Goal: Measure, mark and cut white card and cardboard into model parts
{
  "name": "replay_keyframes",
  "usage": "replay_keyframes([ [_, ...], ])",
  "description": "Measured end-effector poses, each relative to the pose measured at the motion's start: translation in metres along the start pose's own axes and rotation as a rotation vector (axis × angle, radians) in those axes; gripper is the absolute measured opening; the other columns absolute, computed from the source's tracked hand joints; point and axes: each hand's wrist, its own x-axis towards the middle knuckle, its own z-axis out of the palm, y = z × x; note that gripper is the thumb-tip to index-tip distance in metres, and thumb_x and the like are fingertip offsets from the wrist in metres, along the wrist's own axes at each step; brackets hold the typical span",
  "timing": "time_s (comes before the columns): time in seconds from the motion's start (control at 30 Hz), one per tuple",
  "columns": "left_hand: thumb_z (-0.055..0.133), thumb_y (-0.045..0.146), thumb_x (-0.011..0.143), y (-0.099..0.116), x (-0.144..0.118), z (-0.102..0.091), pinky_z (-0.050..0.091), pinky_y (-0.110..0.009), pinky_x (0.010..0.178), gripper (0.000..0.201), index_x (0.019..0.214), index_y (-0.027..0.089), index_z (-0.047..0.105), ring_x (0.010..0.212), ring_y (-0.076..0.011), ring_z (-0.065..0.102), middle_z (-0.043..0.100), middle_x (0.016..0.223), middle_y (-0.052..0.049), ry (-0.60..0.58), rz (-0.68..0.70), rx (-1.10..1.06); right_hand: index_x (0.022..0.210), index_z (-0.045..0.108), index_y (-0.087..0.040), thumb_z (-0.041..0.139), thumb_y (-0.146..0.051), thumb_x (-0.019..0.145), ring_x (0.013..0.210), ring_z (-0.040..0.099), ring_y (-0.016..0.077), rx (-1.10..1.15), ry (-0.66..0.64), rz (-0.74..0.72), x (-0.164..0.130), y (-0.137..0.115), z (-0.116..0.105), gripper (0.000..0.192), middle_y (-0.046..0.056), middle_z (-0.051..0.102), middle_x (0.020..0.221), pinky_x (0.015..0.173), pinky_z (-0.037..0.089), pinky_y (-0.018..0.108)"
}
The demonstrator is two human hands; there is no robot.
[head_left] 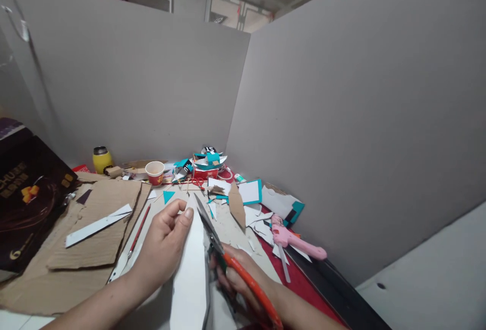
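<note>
My left hand pinches a long white strip of card near its pointed far end, thumb on top. The strip runs down toward the bottom edge of the view. My right hand is closed around the orange-red handles of a pair of scissors. Their dark blades lie along the right edge of the card, tips close to its point. Part of the right hand's fingers is hidden behind the handles.
Cardboard sheets with a white strip on them lie left, beside a dark box. A red brush, a paper cup and a yellow jar stand or lie beyond. Right are paper scraps and a pink glue gun; grey partitions enclose the table.
</note>
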Motion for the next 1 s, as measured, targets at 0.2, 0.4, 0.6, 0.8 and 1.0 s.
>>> replay_keyframes([
  [0.2, 0.058, 0.053, 0.084, 0.011, 0.007, 0.004, 0.035, -0.02, 0.05, 0.034, 0.077, 0.02, 0.055, 0.055, -0.0105, 0.046, 0.054, 0.065, 0.002, -0.015, -0.014, 0.083, 0.079, 0.044, -0.02, 0.05, -0.041, 0.09, 0.059, 0.037, 0.0107, -0.187, 0.124, -0.061, 0.0, -0.013, -0.006, 0.025, -0.004, 0.045, 0.067, 0.054, 0.035, 0.024],
  [0.4, 0.057, 0.052, 0.084, 0.009, 0.017, 0.011, 0.033, -0.019, 0.049, 0.035, 0.07, 0.02, 0.05, 0.054, -0.0096, 0.038, 0.046, 0.061, 0.004, 0.005, 0.049, 0.085, 0.078, 0.042, -0.02, 0.051, -0.039, 0.089, 0.058, 0.034, 0.0103, -0.204, 0.165, -0.032, 0.002, -0.015, -0.007, 0.024, -0.004, 0.042, 0.066, 0.052, 0.033, 0.024],
  [0.6, 0.054, 0.051, 0.087, 0.001, 0.023, 0.009, 0.033, -0.019, 0.05, 0.035, 0.072, 0.021, 0.048, 0.055, -0.0089, 0.035, 0.04, 0.062, 0.006, -0.048, 0.044, 0.061, 0.072, 0.035, -0.022, 0.052, -0.03, 0.088, 0.053, 0.029, 0.0089, -0.205, 0.191, 0.025, 0.001, -0.011, -0.006, 0.025, -0.007, 0.034, 0.061, 0.049, 0.028, 0.024],
  [0.8, 0.052, 0.051, 0.088, -0.004, 0.022, 0.005, 0.031, -0.018, 0.047, 0.034, 0.073, 0.021, 0.048, 0.053, -0.0079, 0.033, 0.04, 0.061, 0.006, -0.067, 0.009, 0.057, 0.073, 0.035, -0.022, 0.048, -0.034, 0.089, 0.056, 0.03, 0.0106, -0.246, 0.181, 0.003, 0.002, -0.014, -0.002, 0.024, -0.006, 0.034, 0.062, 0.052, 0.03, 0.026],
  [1.0, 0.053, 0.054, 0.087, -0.006, 0.021, 0.005, 0.031, -0.018, 0.046, 0.035, 0.075, 0.021, 0.048, 0.052, -0.0076, 0.036, 0.041, 0.061, 0.006, -0.076, -0.031, 0.033, 0.074, 0.037, -0.022, 0.047, -0.04, 0.089, 0.057, 0.032, 0.0117, -0.243, 0.186, 0.032, -0.001, -0.014, 0.001, 0.025, -0.005, 0.038, 0.064, 0.055, 0.032, 0.027],
])
